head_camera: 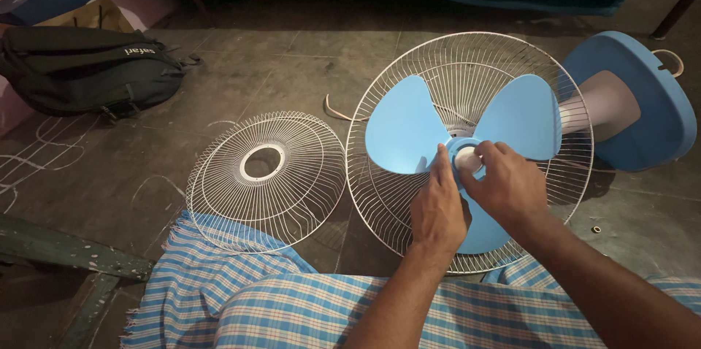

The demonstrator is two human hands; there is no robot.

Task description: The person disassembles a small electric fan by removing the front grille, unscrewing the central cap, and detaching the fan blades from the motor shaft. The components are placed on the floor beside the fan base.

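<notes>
Fingers of right hand (507,185) curled tight around white hub cap (468,160); left hand (438,206) fingers pressed on blue fan blade (405,130).

The fan blade (467,137) is lying in the rear grille (409,64) on the floor (292,64), the loose front grille (266,177) lying to its left, the backpack (87,68) sitting far left.

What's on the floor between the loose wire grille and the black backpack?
Nothing: in the head view, only bare grey floor with faint chalk lines separates the loose wire grille from the black backpack.
</notes>
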